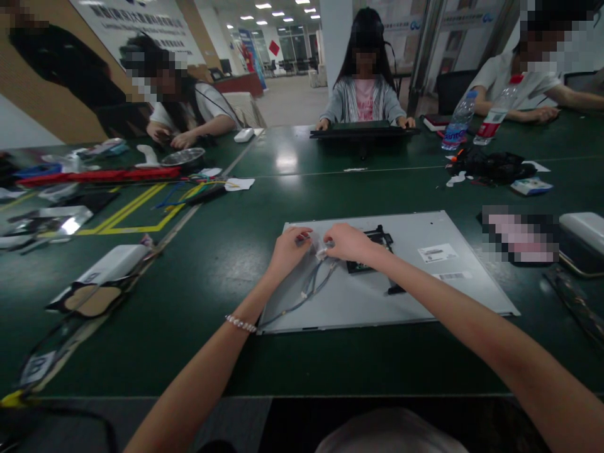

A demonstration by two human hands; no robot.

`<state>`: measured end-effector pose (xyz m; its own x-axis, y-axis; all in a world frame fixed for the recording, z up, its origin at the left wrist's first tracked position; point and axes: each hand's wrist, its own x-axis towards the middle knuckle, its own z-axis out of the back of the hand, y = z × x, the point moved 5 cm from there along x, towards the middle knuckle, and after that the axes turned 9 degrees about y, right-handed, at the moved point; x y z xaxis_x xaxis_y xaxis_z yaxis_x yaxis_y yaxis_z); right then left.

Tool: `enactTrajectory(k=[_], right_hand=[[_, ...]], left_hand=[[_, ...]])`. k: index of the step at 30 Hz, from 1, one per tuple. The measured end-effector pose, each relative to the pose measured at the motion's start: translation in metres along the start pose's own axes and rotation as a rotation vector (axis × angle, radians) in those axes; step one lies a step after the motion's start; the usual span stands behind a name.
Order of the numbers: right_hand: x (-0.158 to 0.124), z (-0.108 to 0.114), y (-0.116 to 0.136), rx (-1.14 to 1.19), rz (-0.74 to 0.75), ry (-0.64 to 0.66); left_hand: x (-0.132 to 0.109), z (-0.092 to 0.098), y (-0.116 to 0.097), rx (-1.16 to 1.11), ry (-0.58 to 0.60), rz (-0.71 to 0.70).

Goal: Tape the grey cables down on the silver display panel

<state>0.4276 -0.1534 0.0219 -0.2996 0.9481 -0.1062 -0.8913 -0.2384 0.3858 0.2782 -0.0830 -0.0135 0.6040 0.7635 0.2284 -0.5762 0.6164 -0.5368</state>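
A flat silver metal panel (401, 308), like the back of a display, lies on the green table in front of me. Thin grey cables (309, 286) run over its left part, up to a small whitish connector or bit of clear tape (321, 253) between my hands. My right hand (349, 242) pinches at this whitish end of the cable. Just left of it, my left hand (291, 250) has its fingers curled together; what they hold, if anything, is too small to make out. A black bracket with a circuit board (361, 263) sits on the panel, partly behind my right hand and forearm.
To the right lie a phone (519, 236) and a white-topped case (582, 236). A white box-like device (104, 274) with a cable is at left. Wires and a red strip (104, 176) lie farther left. Two bottles (457, 123) stand at the back right. Several people sit around the table.
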Motion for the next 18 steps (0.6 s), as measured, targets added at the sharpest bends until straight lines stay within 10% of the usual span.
enactTrajectory(k=[18], right_hand=[[0.008, -0.001, 0.0, 0.112, 0.018, -0.019]], left_hand=[[-0.002, 0.01, -0.006, 0.176, -0.05, 0.013]])
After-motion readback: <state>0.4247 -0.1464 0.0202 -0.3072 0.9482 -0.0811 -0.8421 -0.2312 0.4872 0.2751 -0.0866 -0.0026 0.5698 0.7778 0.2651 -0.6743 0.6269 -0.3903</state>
